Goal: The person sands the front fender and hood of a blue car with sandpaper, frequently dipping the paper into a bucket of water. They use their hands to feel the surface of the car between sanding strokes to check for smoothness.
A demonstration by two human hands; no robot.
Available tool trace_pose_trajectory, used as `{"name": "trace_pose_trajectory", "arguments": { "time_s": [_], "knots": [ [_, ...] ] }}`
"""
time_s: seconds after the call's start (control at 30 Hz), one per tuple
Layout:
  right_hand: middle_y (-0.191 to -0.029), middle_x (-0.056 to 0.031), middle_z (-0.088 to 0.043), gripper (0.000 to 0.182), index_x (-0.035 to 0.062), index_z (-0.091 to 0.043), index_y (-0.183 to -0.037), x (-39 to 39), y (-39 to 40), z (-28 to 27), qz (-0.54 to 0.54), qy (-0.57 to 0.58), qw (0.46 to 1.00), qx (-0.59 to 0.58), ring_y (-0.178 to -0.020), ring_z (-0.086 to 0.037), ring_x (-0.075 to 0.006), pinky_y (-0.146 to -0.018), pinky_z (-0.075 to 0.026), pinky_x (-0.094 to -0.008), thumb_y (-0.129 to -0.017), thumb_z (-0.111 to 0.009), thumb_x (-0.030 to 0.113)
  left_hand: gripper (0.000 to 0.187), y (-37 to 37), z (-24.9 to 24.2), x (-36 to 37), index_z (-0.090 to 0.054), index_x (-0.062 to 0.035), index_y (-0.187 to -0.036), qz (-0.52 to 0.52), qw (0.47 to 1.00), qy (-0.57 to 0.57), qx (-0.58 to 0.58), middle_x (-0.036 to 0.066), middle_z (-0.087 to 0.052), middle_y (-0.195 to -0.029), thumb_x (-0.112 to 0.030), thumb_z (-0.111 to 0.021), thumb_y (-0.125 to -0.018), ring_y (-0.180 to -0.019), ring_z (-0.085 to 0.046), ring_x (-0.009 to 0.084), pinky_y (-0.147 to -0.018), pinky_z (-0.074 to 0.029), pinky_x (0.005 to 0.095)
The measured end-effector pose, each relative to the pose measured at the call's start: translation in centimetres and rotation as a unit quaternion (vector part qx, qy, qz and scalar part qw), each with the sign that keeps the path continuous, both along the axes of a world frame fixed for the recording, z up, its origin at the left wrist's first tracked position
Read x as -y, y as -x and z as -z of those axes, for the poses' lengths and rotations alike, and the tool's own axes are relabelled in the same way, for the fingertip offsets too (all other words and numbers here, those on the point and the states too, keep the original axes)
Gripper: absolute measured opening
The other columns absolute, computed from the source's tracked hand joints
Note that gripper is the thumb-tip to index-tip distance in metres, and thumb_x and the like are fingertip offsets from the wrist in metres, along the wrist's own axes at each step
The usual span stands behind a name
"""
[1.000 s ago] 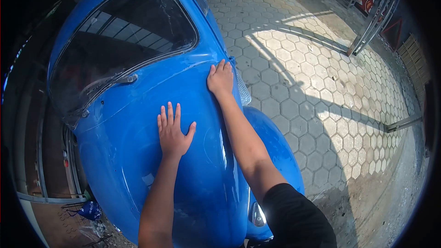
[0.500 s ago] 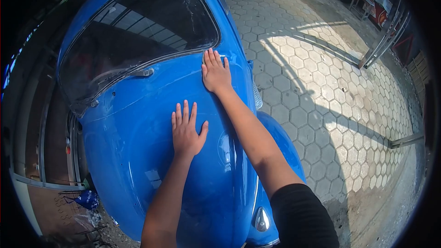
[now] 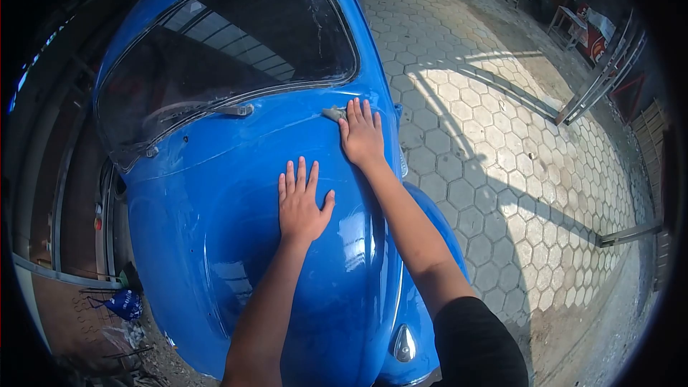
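Observation:
A blue car with a rounded front hood [image 3: 236, 193] fills the middle of the view. My left hand [image 3: 301, 208] lies flat on the hood, fingers stretched out and thumb apart. Farther up, close to the hood's right edge and below the windshield [image 3: 229, 43], my right hand [image 3: 362, 135] rests palm down with its fingers extended. A small grey piece [image 3: 334, 112] shows just left of the right fingertips, partly covered by them. One wiper arm [image 3: 236, 110] sits at the base of the glass.
Along the car's right side are a fender [image 3: 437, 222] and a chrome-trimmed lamp [image 3: 404, 344]. Hexagonal paving [image 3: 466, 172] stretches to the right, with a metal frame [image 3: 602, 72] standing beyond. On the left, a blue bag [image 3: 123, 304] hangs near metal bars.
My right hand has slid right and back from the windshield's lower corner, uncovering the small grey piece. My left hand stays flat at about the same place on the hood. The view has shifted slightly.

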State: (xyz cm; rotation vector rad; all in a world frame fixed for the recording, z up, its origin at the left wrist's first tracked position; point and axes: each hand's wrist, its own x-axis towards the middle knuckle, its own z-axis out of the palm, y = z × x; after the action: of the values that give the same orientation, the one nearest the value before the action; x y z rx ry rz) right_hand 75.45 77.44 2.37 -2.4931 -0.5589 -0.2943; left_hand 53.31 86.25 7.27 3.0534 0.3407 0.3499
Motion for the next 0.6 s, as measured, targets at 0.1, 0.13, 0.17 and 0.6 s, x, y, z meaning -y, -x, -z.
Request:
{"name": "trace_pose_trajectory", "arguments": {
  "time_s": [0.1,0.13,0.17,0.6],
  "knots": [
    [-0.175,-0.0133,-0.030,0.066,0.0040,-0.033,-0.166,-0.5,-0.5,-0.2,0.060,-0.001,0.996,0.060,-0.164,-0.022,-0.0310,-0.132,-0.018,-0.0545,-0.110,-0.044,0.036,0.072,-0.2,-0.1,0.0,-0.039,-0.0119,-0.166,-0.001,1.000,0.001,0.003,0.019,-0.029,-0.174,-0.047,-0.056,-0.105,-0.163,-0.020,0.0384,-0.134,-0.013,0.0525],
    [-0.174,-0.0138,-0.032,0.065,0.0039,-0.035,-0.165,-0.5,-0.7,-0.2,0.026,-0.005,0.997,0.071,-0.163,-0.024,-0.0314,-0.132,-0.019,-0.0539,-0.108,-0.046,0.034,0.072,-0.1,-0.1,0.0,-0.039,-0.0119,-0.166,-0.001,1.000,0.001,0.004,0.019,-0.029,-0.174,-0.047,-0.056,-0.105,-0.163,-0.020,0.0383,-0.134,-0.013,0.0525],
    [-0.173,-0.0143,-0.034,0.065,0.0037,-0.037,-0.164,-0.5,-0.8,-0.2,-0.007,-0.010,0.997,0.081,-0.163,-0.025,-0.0318,-0.132,-0.019,-0.0533,-0.107,-0.049,0.032,0.072,0.0,0.0,0.0,-0.039,-0.0118,-0.166,-0.002,1.000,0.002,0.002,0.019,-0.029,-0.174,-0.047,-0.056,-0.105,-0.163,-0.020,0.0383,-0.134,-0.013,0.0525],
    [-0.171,-0.0231,-0.033,0.070,0.0020,-0.038,-0.164,-0.9,0.5,0.2,-0.019,-0.013,0.995,0.101,-0.161,-0.027,-0.0358,-0.132,-0.021,-0.0472,-0.110,-0.043,0.047,0.071,-0.1,0.3,-0.1,-0.043,-0.0100,-0.163,0.003,1.000,-0.001,0.022,0.019,-0.033,-0.172,-0.046,-0.057,-0.104,-0.162,-0.023,0.0383,-0.134,-0.014,0.0518]
  ]
}}
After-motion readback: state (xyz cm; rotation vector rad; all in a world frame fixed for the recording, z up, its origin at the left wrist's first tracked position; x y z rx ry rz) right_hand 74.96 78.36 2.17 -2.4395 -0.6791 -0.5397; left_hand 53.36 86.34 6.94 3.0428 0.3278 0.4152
